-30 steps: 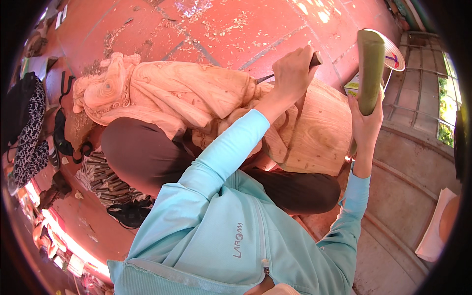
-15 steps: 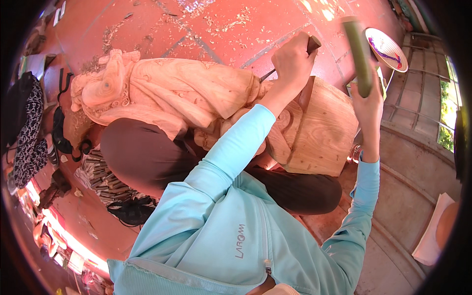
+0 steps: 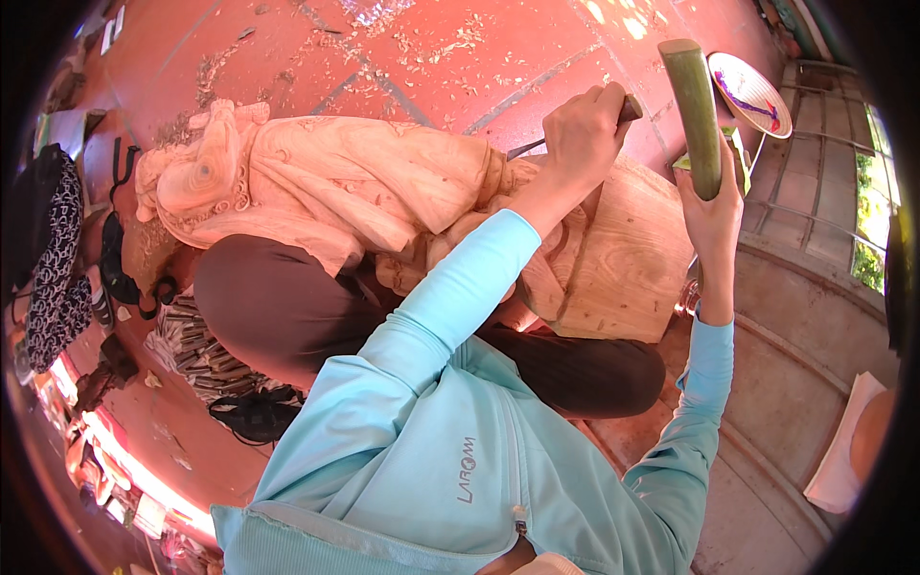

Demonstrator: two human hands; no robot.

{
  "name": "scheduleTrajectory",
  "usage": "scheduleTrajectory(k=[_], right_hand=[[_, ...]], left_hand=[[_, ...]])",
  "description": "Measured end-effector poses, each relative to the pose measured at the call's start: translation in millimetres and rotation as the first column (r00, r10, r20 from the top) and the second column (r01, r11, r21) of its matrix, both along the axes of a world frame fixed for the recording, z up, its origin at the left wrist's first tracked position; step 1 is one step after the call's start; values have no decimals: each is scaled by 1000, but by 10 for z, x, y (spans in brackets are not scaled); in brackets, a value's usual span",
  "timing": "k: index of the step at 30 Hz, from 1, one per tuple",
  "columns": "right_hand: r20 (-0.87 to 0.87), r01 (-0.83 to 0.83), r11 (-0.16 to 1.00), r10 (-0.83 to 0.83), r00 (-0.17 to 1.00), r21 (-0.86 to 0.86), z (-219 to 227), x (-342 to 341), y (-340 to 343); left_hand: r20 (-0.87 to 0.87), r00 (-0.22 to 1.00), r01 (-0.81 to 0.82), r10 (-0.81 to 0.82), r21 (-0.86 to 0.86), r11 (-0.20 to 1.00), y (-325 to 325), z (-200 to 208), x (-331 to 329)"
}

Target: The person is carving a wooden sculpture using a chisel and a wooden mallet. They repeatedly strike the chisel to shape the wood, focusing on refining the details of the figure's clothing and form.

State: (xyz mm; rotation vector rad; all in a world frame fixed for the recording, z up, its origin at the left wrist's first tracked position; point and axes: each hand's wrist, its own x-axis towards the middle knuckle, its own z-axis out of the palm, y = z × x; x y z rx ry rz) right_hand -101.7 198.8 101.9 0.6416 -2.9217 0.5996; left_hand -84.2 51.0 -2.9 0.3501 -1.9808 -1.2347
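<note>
Across my lap and in front of me lies a carved figure (image 3: 355, 177) of pale reddish wood, with flowing robe folds and a broad uncarved-looking block at its right end. My left hand (image 3: 583, 136) is closed round the handle of a chisel (image 3: 630, 108). Its thin dark blade points left, down to the carving near the figure's middle; the exact contact at the tip is hard to see. To the right, my right hand (image 3: 714, 201) grips a thick green wooden club (image 3: 694, 120) by its lower end, upright and apart from the chisel.
Wood shavings (image 3: 460, 43) are strewn over the red tiled floor beyond the figure. A conical hat (image 3: 752, 94) lies at the far right. Left of my knee is a pile of many chisels (image 3: 206, 355), with black straps (image 3: 254, 414) beside it. Dark patterned cloth (image 3: 59, 259) lies farther left.
My left hand has shifted slightly right and nearer, with the chisel lying a little lower. The club, blurred before, now shows sharply and has tipped slightly left.
</note>
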Motion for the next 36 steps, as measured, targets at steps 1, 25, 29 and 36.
scheduleTrajectory(k=[1,25,29,36], right_hand=[[10,10,1000,-10,1000,2,11,4,-12],[-138,-119,952,163,977,283,11,-144,-136],[-105,-69,989,83,991,129,-51,-293,-54],[-170,-109,949,165,972,297,-38,-356,-49]], left_hand=[[-1,1000,-2,2,18,1000,-3,-3,-6],[80,994,-92,75,234,968,-226,-4,-109],[61,992,-119,108,226,967,-180,-47,-147],[220,972,-119,88,131,984,-176,-73,-187]])
